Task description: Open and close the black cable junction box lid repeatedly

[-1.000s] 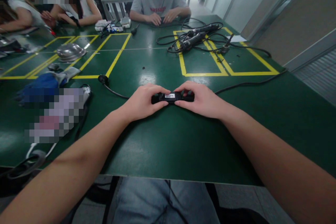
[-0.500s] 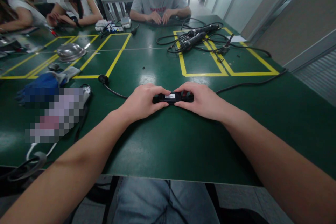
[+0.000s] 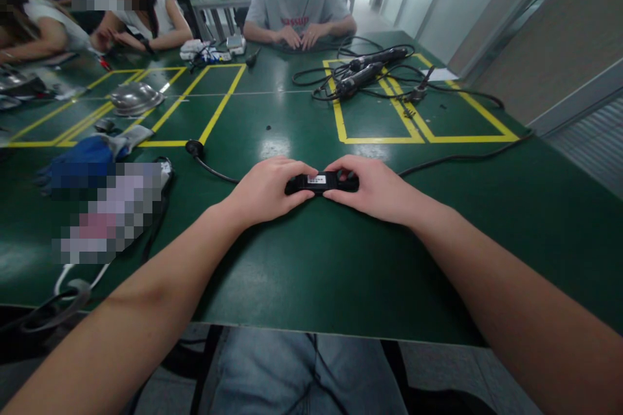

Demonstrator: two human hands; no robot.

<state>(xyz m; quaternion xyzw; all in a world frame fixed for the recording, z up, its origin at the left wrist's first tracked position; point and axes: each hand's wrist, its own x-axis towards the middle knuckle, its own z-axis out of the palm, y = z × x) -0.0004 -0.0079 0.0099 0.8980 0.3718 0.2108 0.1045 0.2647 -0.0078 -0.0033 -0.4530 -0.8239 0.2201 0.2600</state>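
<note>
In the head view a small black inline box (image 3: 321, 182) on a power cord lies on the green table, a white label facing up. My left hand (image 3: 267, 187) pinches its left end between thumb and fingers. The right end is gripped the same way by my right hand (image 3: 372, 187). From the left side a short cord leads to a black plug (image 3: 195, 148). On the right the black cord (image 3: 452, 155) runs out across the table. The undersides of the box and the inner fingers are partly hidden.
Beyond my hands lie black corded tools (image 3: 360, 78) inside yellow tape frames. To the left are a metal bowl-like part (image 3: 136, 98), a blue glove (image 3: 80, 159) and a blurred-out object (image 3: 117, 207). Across the table sits a person (image 3: 299, 6); others sit at the left.
Both hands stay on the black inline box with almost the same grip. The view has shifted very slightly.
</note>
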